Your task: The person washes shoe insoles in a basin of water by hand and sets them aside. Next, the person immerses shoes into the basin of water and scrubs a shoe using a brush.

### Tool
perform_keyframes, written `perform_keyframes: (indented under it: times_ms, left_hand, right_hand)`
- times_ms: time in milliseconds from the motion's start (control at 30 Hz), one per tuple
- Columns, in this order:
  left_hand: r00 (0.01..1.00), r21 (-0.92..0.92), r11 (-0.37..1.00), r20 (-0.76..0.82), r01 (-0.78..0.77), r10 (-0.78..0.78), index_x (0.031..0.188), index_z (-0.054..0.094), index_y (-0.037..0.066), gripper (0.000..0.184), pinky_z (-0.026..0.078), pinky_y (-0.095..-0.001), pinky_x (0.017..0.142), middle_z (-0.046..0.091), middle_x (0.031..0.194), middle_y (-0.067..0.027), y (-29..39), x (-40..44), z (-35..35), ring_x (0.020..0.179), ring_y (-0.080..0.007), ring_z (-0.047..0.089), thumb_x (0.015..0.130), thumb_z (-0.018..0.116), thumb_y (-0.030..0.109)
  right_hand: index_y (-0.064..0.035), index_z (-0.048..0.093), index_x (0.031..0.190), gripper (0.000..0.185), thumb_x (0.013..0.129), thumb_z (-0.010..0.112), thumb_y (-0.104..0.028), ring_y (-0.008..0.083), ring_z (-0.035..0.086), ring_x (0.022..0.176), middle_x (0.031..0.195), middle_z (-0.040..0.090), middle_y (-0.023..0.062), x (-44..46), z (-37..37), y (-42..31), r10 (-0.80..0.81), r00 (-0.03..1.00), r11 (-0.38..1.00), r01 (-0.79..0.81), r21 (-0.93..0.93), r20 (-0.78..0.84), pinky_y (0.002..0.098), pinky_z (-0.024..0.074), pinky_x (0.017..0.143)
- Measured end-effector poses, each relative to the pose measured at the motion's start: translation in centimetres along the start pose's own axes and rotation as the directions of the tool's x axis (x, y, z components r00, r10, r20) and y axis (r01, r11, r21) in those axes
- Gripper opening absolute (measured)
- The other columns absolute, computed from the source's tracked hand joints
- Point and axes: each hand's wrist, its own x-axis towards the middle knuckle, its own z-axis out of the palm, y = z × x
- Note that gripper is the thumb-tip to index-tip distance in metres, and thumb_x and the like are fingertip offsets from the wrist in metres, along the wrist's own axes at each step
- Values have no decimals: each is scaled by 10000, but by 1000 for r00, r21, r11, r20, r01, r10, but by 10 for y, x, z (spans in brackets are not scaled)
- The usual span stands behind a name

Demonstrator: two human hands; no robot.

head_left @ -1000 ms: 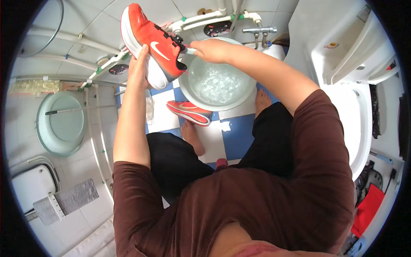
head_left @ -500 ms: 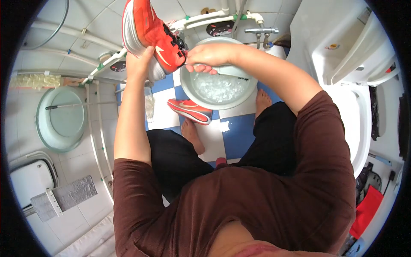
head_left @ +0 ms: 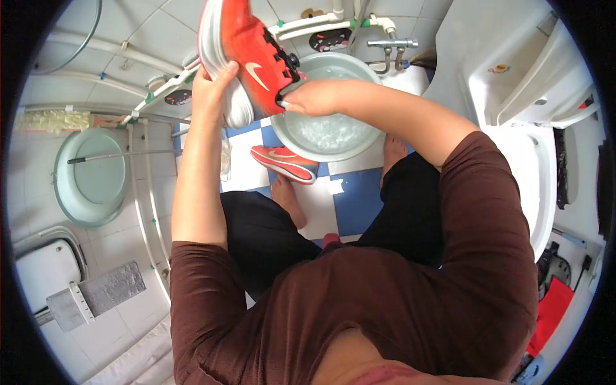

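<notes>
A red-orange shoe point(head_left: 260, 67) with a white sole is held up at the upper left of the basin. My left hand point(head_left: 215, 86) is wrapped round its sole, thumb on the side. At the heel opening is my right hand point(head_left: 308, 96), its fingers partly inside the shoe; what they hold, if anything, is hidden. Below the hands, a pale green basin point(head_left: 346, 154) of bubbly water stands on the floor. The other red shoe point(head_left: 285, 163) lies on the tiles beside it, near my foot.
A tap point(head_left: 393, 45) and white pipes run along the wall behind the basin. On the left wall hangs another green basin point(head_left: 93, 179). A white washbasin point(head_left: 536, 186) stands on the right. Blue and white tiles point(head_left: 358, 205) cover the floor.
The held shoe has moved right. My right hand held a white-handled tool outside the shoe half a second ago; now its fingers reach into the opening and the tool is hidden.
</notes>
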Motion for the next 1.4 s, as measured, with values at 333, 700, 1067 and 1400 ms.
perform_keyframes:
  times_ms: [333,700,1067,1400]
  left_hand:
    - [960,-296,917,2,269,-281,1253,438,10,536,432,-390,940,546,1201,-152,-13,-2,2,1081,-255,553,868,594,348]
    - [936,-302,903,-79,306,-344,1284,416,32,559,418,-414,964,508,1263,-149,-36,10,-11,1146,-267,510,878,574,382]
    - [991,159,978,36,-132,128,1280,409,-14,646,375,-328,951,534,1197,-101,-26,5,-37,1087,-190,508,781,702,272]
    - [901,599,679,209,-425,379,1352,370,1,944,382,-341,979,510,1255,-154,11,-3,-3,1158,-231,496,528,787,195]
  right_hand:
    - [-112,539,1055,235,824,495,-118,285,624,889,920,618,97,-9,10,10,57,955,938,-151,-312,-290,399,527,675]
    - [-68,489,1019,200,889,469,-219,327,615,821,883,620,143,13,0,38,173,822,959,-266,-97,-543,441,495,680]
    - [-74,547,961,231,943,416,-263,119,466,572,659,456,6,-12,-33,16,154,984,746,-179,641,94,293,425,527]
    - [-15,549,995,341,933,438,-332,149,478,590,693,474,36,-2,-15,-8,67,962,793,-213,571,267,303,464,515]
